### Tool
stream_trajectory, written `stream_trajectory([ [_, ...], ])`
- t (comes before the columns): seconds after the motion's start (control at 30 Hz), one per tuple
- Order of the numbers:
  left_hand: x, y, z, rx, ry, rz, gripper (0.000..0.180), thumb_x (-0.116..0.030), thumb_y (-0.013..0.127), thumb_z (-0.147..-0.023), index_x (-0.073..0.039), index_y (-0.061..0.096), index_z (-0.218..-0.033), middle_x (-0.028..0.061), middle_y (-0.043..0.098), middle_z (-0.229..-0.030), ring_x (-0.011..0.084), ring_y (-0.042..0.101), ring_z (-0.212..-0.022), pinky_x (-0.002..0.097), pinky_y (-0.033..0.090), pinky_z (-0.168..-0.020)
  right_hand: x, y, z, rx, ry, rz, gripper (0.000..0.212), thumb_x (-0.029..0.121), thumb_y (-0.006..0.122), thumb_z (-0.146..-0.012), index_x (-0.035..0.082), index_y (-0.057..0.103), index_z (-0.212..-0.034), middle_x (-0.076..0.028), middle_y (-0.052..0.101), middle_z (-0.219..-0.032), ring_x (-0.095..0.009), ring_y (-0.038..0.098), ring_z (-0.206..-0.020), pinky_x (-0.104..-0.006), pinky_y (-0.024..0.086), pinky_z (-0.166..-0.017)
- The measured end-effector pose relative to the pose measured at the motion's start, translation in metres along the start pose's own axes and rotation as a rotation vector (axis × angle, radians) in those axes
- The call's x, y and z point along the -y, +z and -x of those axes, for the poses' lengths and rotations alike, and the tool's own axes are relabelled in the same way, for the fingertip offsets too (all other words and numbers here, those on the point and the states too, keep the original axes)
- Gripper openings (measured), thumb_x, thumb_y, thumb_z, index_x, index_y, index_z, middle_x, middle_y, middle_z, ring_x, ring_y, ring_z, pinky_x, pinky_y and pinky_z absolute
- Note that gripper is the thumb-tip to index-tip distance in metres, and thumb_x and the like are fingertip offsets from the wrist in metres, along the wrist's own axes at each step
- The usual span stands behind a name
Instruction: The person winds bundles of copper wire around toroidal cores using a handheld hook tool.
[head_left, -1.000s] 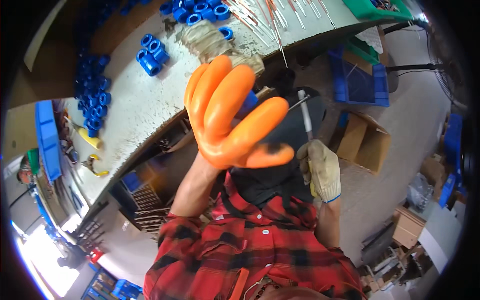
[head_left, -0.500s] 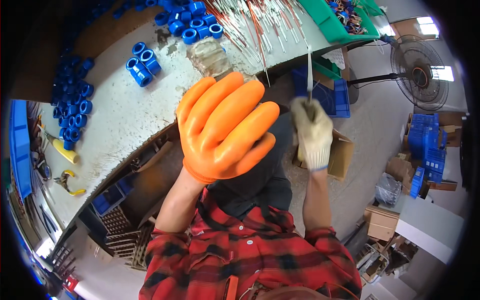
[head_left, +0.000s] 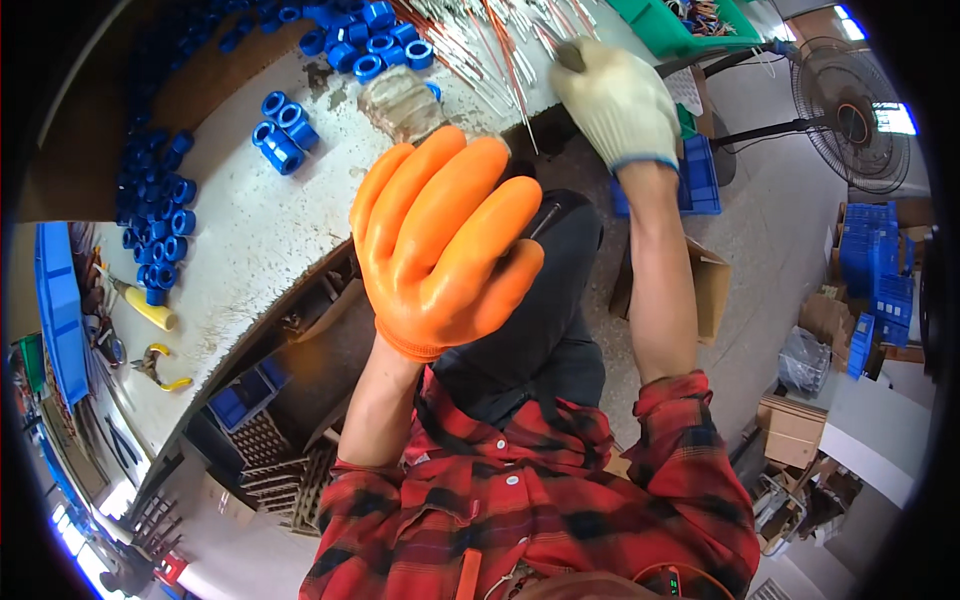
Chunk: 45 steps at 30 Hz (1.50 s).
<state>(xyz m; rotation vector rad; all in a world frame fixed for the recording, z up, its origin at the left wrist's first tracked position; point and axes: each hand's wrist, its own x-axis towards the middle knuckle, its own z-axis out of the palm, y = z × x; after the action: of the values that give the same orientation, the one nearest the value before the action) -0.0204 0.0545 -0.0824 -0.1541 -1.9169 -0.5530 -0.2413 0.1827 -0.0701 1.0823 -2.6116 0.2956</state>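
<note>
My left hand [head_left: 440, 250], in an orange rubber glove, is raised at the bench edge with its fingers curled inward. Whatever lies inside its grasp is hidden behind the fingers. Farther right, my right hand [head_left: 615, 100], in an off-white knit glove, reaches over the bench to the loose pile of thin wires [head_left: 490, 60], which are white and reddish-brown. Its fingers are bent together at the near right side of that pile; the glove hides what they pinch, if anything. A worn, tape-coloured block [head_left: 402, 104] sits just beyond my left hand.
Blue ring-shaped fittings [head_left: 283, 133] stand in a small group, with more heaped behind and at left. Yellow-handled pliers [head_left: 160, 368] lie at the bench's left. A green bin [head_left: 680, 35] holds wires. Right are a fan [head_left: 850, 120], an open carton [head_left: 708, 290] and stacked blue crates [head_left: 870, 250].
My right hand has moved forward from above my lap to the wire pile. The thin pale strand it held upright no longer shows. My left hand stays curled, nearly in place.
</note>
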Motion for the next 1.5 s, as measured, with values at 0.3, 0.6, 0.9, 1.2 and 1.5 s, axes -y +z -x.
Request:
stream_trajectory([
  [0.3,0.002,0.002,0.006,-0.013,0.014,0.0,0.044,-0.021,0.079,-0.073,-0.007,0.076,-0.115,0.0185,0.076,-0.121,0.045,0.073,-0.106,0.0535,0.056,-0.09,0.024,-0.052,0.086,-0.16,0.475,-0.593,0.03,0.029,0.081,-0.101,0.007,0.083,-0.122,-0.004,0.08,-0.088,-0.01,0.073,-0.08,-0.0283,0.056,-0.072],
  [0.6,0.002,0.011,0.012,-0.002,0.038,-0.018,0.038,-0.027,0.076,-0.083,-0.008,0.075,-0.116,0.0201,0.076,-0.123,0.0458,0.072,-0.107,0.0547,0.056,-0.09,-0.002,-0.035,0.136,-0.013,0.941,-1.071,0.029,0.03,0.083,-0.102,0.001,0.081,-0.106,0.002,0.067,-0.07,-0.002,0.052,-0.054,-0.0237,0.038,-0.048],
  [0.9,0.0,0.006,0.015,-0.023,-0.008,-0.059,0.037,-0.024,0.074,-0.088,-0.007,0.072,-0.122,0.0217,0.073,-0.129,0.0479,0.071,-0.113,0.0583,0.056,-0.098,0.019,-0.019,0.106,-0.101,0.959,-1.111,0.037,0.039,0.084,-0.101,0.002,0.079,-0.096,0.002,0.065,-0.067,-0.004,0.054,-0.054,-0.0244,0.042,-0.049],
  [1.2,-0.002,0.004,0.015,0.076,0.027,-0.039,0.04,-0.032,0.066,-0.107,-0.001,0.068,-0.132,0.0265,0.071,-0.137,0.0509,0.069,-0.123,0.0614,0.053,-0.109,-0.047,-0.006,0.038,-0.198,0.313,-0.271,0.033,0.041,0.074,-0.099,0.01,0.082,-0.108,-0.017,0.081,-0.102,-0.038,0.078,-0.099,-0.0462,0.061,-0.084],
  [1.5,-0.003,0.002,0.014,0.081,-0.02,-0.04,0.042,-0.028,0.071,-0.096,-0.003,0.068,-0.13,0.0269,0.071,-0.133,0.0513,0.069,-0.121,0.0611,0.053,-0.107,-0.03,-0.017,-0.015,-0.069,0.143,-0.177,0.028,0.029,0.068,-0.097,0.004,0.08,-0.093,-0.024,0.075,-0.086,-0.043,0.076,-0.081,-0.0498,0.06,-0.077],
])
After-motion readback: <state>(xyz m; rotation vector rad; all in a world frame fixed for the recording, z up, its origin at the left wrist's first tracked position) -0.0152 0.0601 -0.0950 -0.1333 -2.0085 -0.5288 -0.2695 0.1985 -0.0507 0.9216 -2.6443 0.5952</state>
